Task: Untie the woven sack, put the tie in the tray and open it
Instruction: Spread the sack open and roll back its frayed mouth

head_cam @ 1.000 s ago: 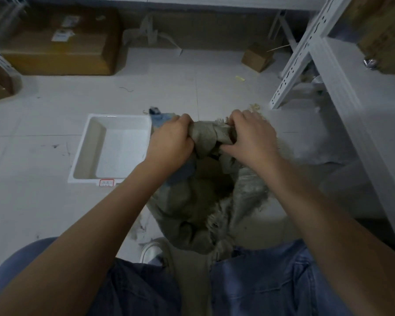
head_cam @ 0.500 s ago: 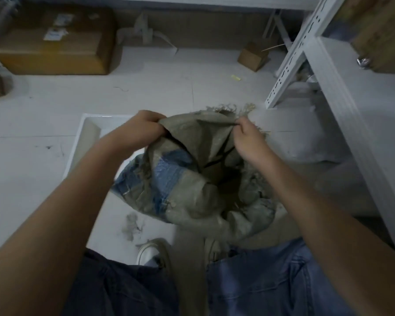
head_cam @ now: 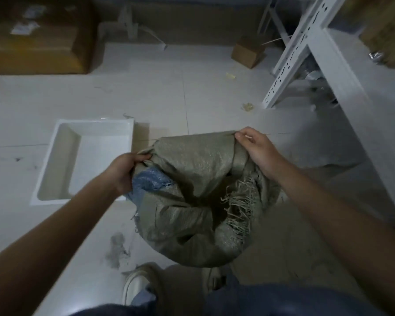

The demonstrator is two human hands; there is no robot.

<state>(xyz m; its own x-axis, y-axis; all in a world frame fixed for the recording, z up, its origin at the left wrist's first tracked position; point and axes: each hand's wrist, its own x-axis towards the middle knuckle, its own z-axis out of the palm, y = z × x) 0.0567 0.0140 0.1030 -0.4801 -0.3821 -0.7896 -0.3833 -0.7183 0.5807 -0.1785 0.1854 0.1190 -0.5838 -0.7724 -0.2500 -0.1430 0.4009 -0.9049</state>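
A grey-green woven sack point(head_cam: 192, 169) with a blue patch stands on the floor in front of my knees, its mouth spread wide and its frayed edge hanging inside. My left hand point(head_cam: 126, 169) grips the sack's rim on the left. My right hand point(head_cam: 255, 147) pinches the rim at the far right corner. The white tray point(head_cam: 55, 156) lies on the floor just left of the sack. I see no tie in the tray or anywhere else.
A white metal shelving rack point(head_cam: 306, 53) rises on the right. Cardboard boxes sit at the back left point(head_cam: 37, 42) and a small one point(head_cam: 246, 52) at the back. My shoe point(head_cam: 135, 286) is below the sack. Scraps litter the pale tiled floor.
The sack's bunched neck, held tight by both hands a second ago, has been pulled apart. My hands have moved away from each other and the mouth now gapes.
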